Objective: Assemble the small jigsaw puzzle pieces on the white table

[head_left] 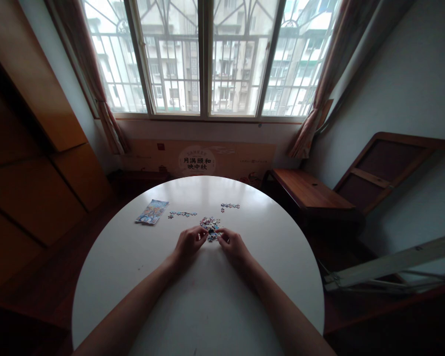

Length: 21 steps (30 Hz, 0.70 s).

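Observation:
My left hand [189,241] and my right hand [234,243] meet over a loose heap of jigsaw puzzle pieces [208,222] on a round white table [155,306]. Between their pinched fingertips is a small dark puzzle piece [211,231], with both hands closed on it. Left of the heap lies a joined strip of pieces [183,214], bent at its left end. Another joined strip [230,205] lies beyond the heap to the right, also with a corner. The print on single pieces is too small to make out.
A colourful printed picture sheet [152,212] lies at the table's left. Tiny specks [140,268] dot the tabletop nearer me. Beyond the table are a printed cardboard panel [244,153], a wooden bench [311,188] at right, and barred windows [203,59]. Wooden cabinets [33,198] stand left.

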### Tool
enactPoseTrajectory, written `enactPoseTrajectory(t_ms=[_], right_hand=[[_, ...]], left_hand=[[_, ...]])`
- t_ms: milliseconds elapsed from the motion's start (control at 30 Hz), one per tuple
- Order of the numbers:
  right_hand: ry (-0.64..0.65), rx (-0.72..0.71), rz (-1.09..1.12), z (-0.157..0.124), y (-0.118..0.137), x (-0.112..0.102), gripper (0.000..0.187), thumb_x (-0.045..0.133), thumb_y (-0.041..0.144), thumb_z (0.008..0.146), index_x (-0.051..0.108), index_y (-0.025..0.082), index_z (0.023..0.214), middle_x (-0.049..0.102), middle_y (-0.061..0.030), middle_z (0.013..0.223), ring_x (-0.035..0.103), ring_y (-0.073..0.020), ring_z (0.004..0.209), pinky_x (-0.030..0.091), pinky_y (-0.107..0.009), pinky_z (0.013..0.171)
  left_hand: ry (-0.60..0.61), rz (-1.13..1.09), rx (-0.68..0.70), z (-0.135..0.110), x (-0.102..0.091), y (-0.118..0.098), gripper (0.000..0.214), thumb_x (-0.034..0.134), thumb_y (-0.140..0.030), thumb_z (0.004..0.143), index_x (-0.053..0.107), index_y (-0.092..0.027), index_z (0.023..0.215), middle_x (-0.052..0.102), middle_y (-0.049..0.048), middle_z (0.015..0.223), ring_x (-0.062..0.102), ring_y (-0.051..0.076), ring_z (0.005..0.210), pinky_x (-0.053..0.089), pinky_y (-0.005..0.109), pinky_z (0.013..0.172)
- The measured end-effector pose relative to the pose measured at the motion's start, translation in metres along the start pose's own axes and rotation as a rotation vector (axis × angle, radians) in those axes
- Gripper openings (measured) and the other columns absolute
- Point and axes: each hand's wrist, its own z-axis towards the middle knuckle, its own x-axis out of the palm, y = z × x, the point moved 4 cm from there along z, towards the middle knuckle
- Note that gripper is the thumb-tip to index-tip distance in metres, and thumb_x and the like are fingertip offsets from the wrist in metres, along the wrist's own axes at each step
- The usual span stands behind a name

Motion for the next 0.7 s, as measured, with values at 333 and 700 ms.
enactPoseTrajectory(t_ms=[333, 700], right_hand=[[-0.001, 0.016, 0.01, -0.0003, 0.0016, -0.0016, 0.028, 0.052, 0.023, 0.08, 0.066, 0.014, 0.101, 0.055, 0.002, 0.06, 0.046, -0.0102, 0.054, 0.037, -0.02, 0.057], [0.0, 0.01, 0.006, 0.0007, 0.0033, -0.0016, 0.028, 0.052, 0.023, 0.079, 0.068, 0.014, 0.1, 0.054, 0.0025, 0.057, 0.044, -0.0098, 0.052, 0.036, -0.02, 0.055]], left_hand=[[-0.012, -0.019, -0.002, 0.0007, 0.0001, 0.0009, 0.014, 0.056, -0.026, 0.081, 0.067, -0.018, 0.079, 0.067, 0.0005, 0.07, 0.057, 0.01, 0.058, 0.042, 0.019, 0.057], [-0.001, -0.02, 0.013, 0.0003, 0.0009, 0.0016, 0.015, 0.056, -0.028, 0.082, 0.067, -0.018, 0.08, 0.066, 0.0006, 0.07, 0.056, 0.01, 0.057, 0.042, 0.018, 0.057]])
